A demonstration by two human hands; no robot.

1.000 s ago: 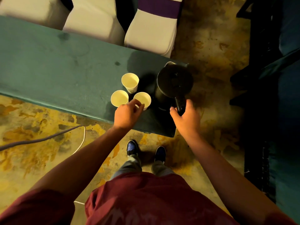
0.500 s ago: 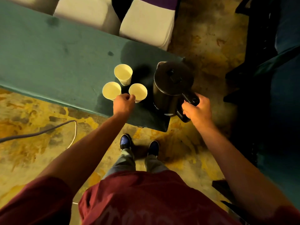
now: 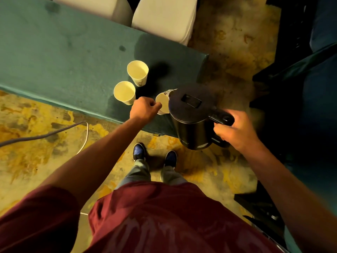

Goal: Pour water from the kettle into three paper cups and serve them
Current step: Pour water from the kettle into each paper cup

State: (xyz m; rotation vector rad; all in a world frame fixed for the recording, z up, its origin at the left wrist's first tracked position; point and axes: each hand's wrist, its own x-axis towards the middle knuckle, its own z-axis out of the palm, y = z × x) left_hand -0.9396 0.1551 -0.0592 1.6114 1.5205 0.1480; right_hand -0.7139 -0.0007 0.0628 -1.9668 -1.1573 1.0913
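Observation:
Three pale paper cups stand near the right end of a green table (image 3: pixel 63 57). My right hand (image 3: pixel 235 133) grips the handle of a black kettle (image 3: pixel 189 114), lifted off the table and tilted left so its spout hangs over the nearest cup (image 3: pixel 162 105). My left hand (image 3: pixel 145 108) is closed on that cup's near side, steadying it. The kettle hides part of the cup. The other two cups, one at the far side (image 3: pixel 138 72) and one to the left (image 3: pixel 125 92), stand upright and untouched. I cannot tell whether water is flowing.
Two white-covered chairs (image 3: pixel 164 17) stand behind the table. A grey cable (image 3: pixel 42 136) runs across the stained yellow floor on the left. Dark furniture (image 3: pixel 300 79) fills the right side. My feet (image 3: pixel 155 156) are just in front of the table's edge.
My right hand closed on the kettle's handle, lifted the kettle off the table and tilted it left over the nearest cup. My left hand closed on that cup.

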